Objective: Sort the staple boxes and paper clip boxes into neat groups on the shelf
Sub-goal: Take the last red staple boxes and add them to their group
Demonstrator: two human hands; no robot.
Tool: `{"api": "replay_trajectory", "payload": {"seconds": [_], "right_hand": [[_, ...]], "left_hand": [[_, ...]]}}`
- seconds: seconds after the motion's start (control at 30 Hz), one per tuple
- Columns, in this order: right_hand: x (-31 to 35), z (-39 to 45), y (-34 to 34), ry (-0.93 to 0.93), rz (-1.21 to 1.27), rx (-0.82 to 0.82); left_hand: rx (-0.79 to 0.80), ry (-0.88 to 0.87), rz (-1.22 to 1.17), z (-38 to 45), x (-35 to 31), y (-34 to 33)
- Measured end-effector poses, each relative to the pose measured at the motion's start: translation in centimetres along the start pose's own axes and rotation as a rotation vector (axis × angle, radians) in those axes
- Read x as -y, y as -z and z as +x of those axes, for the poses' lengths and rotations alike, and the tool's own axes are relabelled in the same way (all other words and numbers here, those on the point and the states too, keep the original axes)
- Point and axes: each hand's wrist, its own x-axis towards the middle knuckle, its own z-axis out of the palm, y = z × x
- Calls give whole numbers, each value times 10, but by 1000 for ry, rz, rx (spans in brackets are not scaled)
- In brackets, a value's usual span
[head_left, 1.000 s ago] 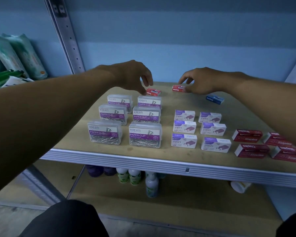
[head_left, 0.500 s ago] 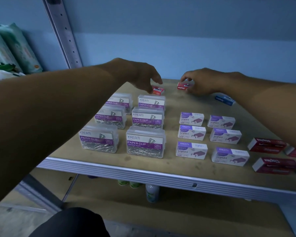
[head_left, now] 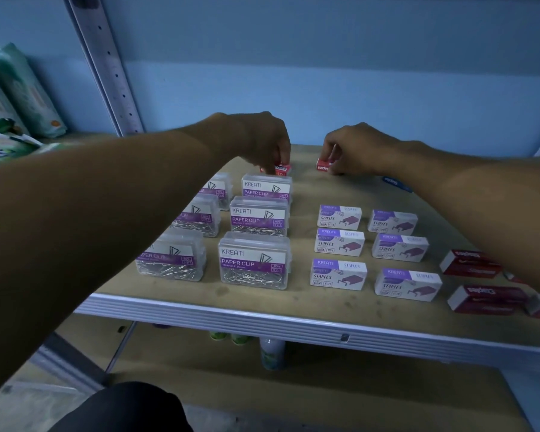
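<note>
Red cardboard marks the two small staple boxes near the back edge of the shelf [head_left: 293, 310]. The left hand [head_left: 256, 141] pinches one small red box [head_left: 282, 169] with curled fingers; the right hand [head_left: 356, 148] pinches the other small red box [head_left: 322, 166], which reads "Staples" upside down. A blue box [head_left: 396, 183] lies just beside the right forearm.

Risks, as judged from this position:
- The left forearm passes close above the clear paper clip boxes [head_left: 254, 260]. A low withdrawal could knock the left column out of line.
- The right forearm crosses over the larger red staple boxes [head_left: 487, 299] at the right edge. A dropped wrist could push them off.
- Both small boxes are held by fingertips only. A slip could drop one onto the sorted rows.

Legible text: the clear boxes read "KREATI", "PAPER CLIP", "TRIANGLE 25mm". The white-and-purple boxes [head_left: 339, 274] read "KREATI" and "STAPLES". The larger red boxes read "Staples", inverted.
</note>
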Motion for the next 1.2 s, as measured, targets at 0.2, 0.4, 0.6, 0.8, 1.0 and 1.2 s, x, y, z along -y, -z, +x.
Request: {"api": "replay_trajectory", "payload": {"seconds": [0.2,0.4,0.6,0.8,1.0,1.2], "right_hand": [[-3,-7,0,30,66,-22],[-3,-12,4,31,256,21],[-5,-12,11,40,287,35],[-5,-11,12,41,306,58],[-6,-12,13,45,335,63],[-8,-14,14,52,363,69]], "left_hand": [[-11,-13,1,0,-6,0],[61,-46,20,-2,-6,6],[53,-38,-17,-3,-3,9],[50,-16,-31,-1,-3,7],[47,-8,-14,-1,-5,7],[40,-13,47,-2,-8,6]]}}
